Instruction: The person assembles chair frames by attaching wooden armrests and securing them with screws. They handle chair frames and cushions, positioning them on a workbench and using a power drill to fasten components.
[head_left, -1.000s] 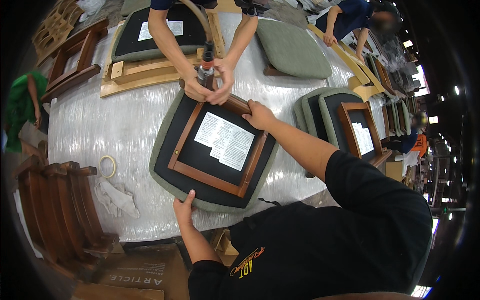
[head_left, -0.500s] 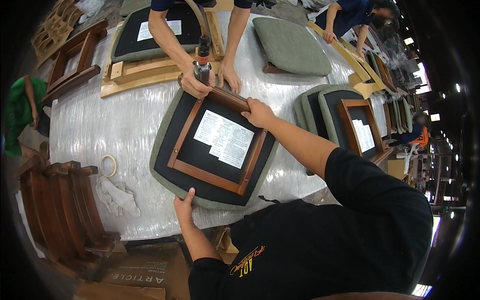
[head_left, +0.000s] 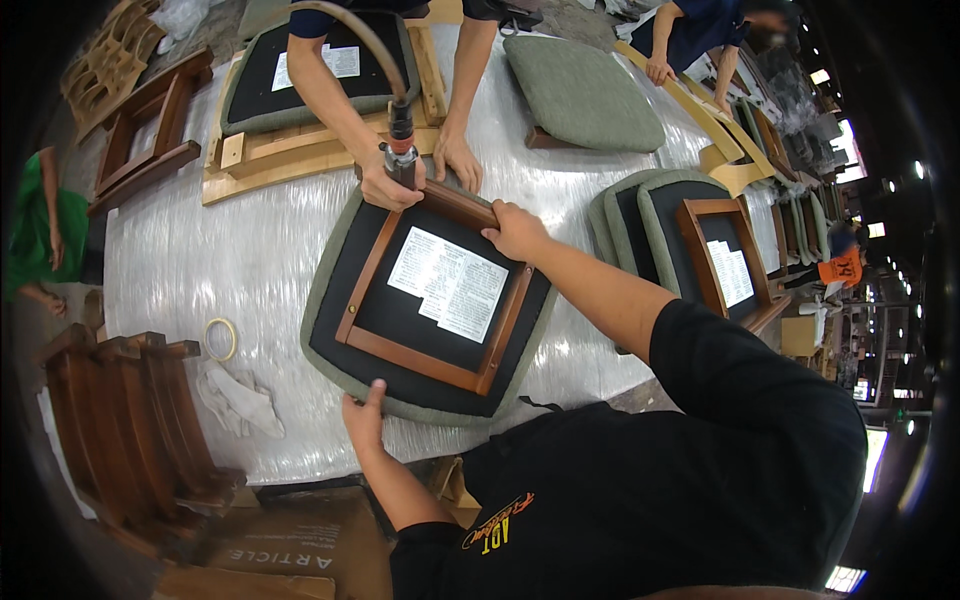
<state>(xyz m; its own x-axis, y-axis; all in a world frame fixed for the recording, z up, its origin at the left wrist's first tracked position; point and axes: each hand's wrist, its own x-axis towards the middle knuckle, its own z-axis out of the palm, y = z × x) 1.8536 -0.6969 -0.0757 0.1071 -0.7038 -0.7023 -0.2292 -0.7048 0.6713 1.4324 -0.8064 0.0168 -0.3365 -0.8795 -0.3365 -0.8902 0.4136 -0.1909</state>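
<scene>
Gripping the seat cushion (head_left: 425,300) bearing 1 white rectangular label (head_left: 448,283): left hand (head_left: 364,420), right hand (head_left: 516,231).

A co-worker's head and shoulders were cut off by the top edge, the air tool (head_left: 402,160) mostly buried in a fist; print on the white label (head_left: 448,283) was too small to read.

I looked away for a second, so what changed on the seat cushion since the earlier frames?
The co-worker's air tool shifted slightly along the wooden frame's far rail. The left hand stays on the seat cushion's near edge, the right hand on the frame's far corner.
</scene>
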